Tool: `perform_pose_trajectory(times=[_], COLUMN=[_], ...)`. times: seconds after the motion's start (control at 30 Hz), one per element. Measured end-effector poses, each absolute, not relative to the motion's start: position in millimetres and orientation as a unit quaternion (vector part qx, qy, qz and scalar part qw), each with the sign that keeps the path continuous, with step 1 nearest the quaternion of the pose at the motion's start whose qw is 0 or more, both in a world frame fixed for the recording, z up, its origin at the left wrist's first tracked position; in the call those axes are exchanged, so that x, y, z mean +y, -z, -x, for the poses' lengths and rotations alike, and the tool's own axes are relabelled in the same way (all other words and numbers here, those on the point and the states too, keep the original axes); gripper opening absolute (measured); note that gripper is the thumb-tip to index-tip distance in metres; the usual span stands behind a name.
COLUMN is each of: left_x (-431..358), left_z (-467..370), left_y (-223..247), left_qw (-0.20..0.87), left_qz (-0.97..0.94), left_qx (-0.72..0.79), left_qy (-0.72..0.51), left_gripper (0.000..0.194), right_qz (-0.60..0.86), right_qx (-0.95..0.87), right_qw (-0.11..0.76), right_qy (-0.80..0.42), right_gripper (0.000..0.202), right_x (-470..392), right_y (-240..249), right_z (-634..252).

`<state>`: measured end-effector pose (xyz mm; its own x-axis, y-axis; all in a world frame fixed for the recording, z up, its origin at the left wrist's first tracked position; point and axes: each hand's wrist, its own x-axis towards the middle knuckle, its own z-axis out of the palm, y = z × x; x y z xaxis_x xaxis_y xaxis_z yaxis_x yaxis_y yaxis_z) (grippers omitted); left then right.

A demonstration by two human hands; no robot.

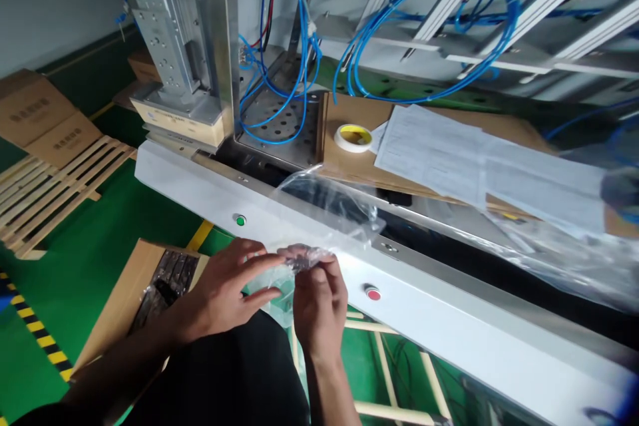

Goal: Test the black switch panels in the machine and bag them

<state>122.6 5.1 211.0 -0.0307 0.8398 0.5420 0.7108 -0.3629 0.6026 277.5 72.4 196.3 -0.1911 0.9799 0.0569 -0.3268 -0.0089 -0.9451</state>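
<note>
A crumpled clear plastic bag (309, 258) is bunched up in front of me, just before the white machine front. My right hand (322, 299) is closed on it, thumb and fingers pinching the gathered film. Beside it, my left hand (227, 286) has its fingers stretched out and apart, the fingertips at the left edge of the bag. Above my hands, loose clear film (339, 213) rises over the machine's edge. Whether anything lies inside the bunched plastic, I cannot tell.
The white machine front (449, 333) carries a green button (241, 220) and a red button (373, 293). Behind stand a tape roll (353, 138), paper sheets (439, 146) and coiled blue tubing (514, 6). An open cardboard box (120, 299) with wrapped dark parts sits lower left.
</note>
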Motion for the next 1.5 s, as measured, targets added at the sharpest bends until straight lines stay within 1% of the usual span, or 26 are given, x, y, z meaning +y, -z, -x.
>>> perform_pose_trajectory(times=[0.03, 0.1, 0.2, 0.3, 0.37, 0.43, 0.47, 0.57, 0.6, 0.7, 0.77, 0.87, 1.0, 1.13, 1.2, 1.23, 1.3, 1.37, 1.43, 1.5], left_x=[3.7, 0.0, -6.5, -8.4, -4.3, 3.4, 7.8, 18.5, 20.4, 21.5, 20.6, 19.5, 18.9, 18.2, 17.8, 17.6, 17.2, 17.3, 18.1, 19.5], left_z=[-123.2, -123.7, -121.6, -115.4, -110.7, -107.2, -106.2, -107.0, -108.5, -114.2, -117.5, -120.3, -120.8, -118.7, -117.2, -116.7, -116.4, -117.7, -120.1, -122.7], left_y=[-209.0, -205.0, -198.2, -192.1, -192.2, -198.0, -202.9, -219.5, -223.8, -229.0, -227.4, -224.1, -225.0, -228.4, -226.9, -225.1, -220.2, -216.2, -215.5, -217.4], left_qw=[0.034, -0.008, -0.005, 0.045, 0.073, 0.102, 0.126, 0.229, 0.267, 0.359, 0.386, 0.379, 0.317, 0.296, 0.284, 0.274, 0.259, 0.256, 0.245, 0.202], left_qz=[-0.704, -0.719, -0.726, -0.702, -0.648, -0.588, -0.567, -0.525, -0.504, -0.413, -0.369, -0.361, -0.393, -0.431, -0.444, -0.448, -0.444, -0.433, -0.449, -0.503], left_qx=[0.558, 0.557, 0.537, 0.507, 0.525, 0.561, 0.576, 0.601, 0.600, 0.576, 0.563, 0.561, 0.576, 0.585, 0.593, 0.597, 0.604, 0.616, 0.627, 0.619], left_qy=[-0.438, -0.416, -0.430, -0.498, -0.546, -0.574, -0.575, -0.556, -0.561, -0.607, -0.630, -0.642, -0.643, -0.620, -0.609, -0.607, -0.609, -0.606, -0.588, -0.568], left_gripper=[0.037, 0.030, 0.029, 0.043, 0.054, 0.058, 0.055, 0.029, 0.025, 0.024, 0.025, 0.028, 0.027, 0.029, 0.031, 0.032, 0.034, 0.038, 0.036, 0.030], right_qz=[0.347, 0.355, 0.375, 0.369, 0.367, 0.365, 0.365, 0.364, 0.367, 0.388, 0.404, 0.408, 0.405, 0.423, 0.441, 0.453, 0.470, 0.459, 0.419, 0.379], right_qx=[-0.445, -0.412, -0.397, -0.407, -0.422, -0.453, -0.473, -0.536, -0.548, -0.547, -0.529, -0.511, -0.480, -0.449, -0.452, -0.459, -0.479, -0.518, -0.581, -0.627], right_qw=[0.550, 0.582, 0.589, 0.583, 0.574, 0.550, 0.531, 0.475, 0.467, 0.472, 0.480, 0.481, 0.480, 0.443, 0.440, 0.456, 0.519, 0.572, 0.563, 0.515], right_qy=[-0.616, -0.604, -0.595, -0.598, -0.598, -0.600, -0.601, -0.596, -0.589, -0.572, -0.571, -0.584, -0.613, -0.651, -0.638, -0.613, -0.528, -0.441, -0.412, -0.445], right_gripper=[0.036, 0.042, 0.039, 0.038, 0.039, 0.040, 0.040, 0.036, 0.036, 0.036, 0.037, 0.038, 0.039, 0.045, 0.049, 0.048, 0.041, 0.029, 0.020, 0.016], right_x=[74.1, 78.2, 83.4, 85.7, 86.0, 85.6, 85.3, 84.4, 84.2, 84.7, 85.6, 87.6, 91.1, 94.5, 93.2, 91.1, 84.1, 75.0, 66.7, 62.0], right_y=[-197.1, -201.0, -207.6, -208.8, -206.8, -205.0, -204.7, -206.4, -207.0, -205.8, -202.7, -197.9, -193.3, -189.5, -189.3, -189.8, -192.2, -196.3, -202.3, -209.8], right_z=[-277.2, -277.6, -280.4, -284.6, -288.2, -292.4, -294.6, -300.4, -301.6, -302.4, -301.0, -297.9, -296.1, -294.2, -290.5, -288.1, -282.7, -277.2, -271.1, -264.3])
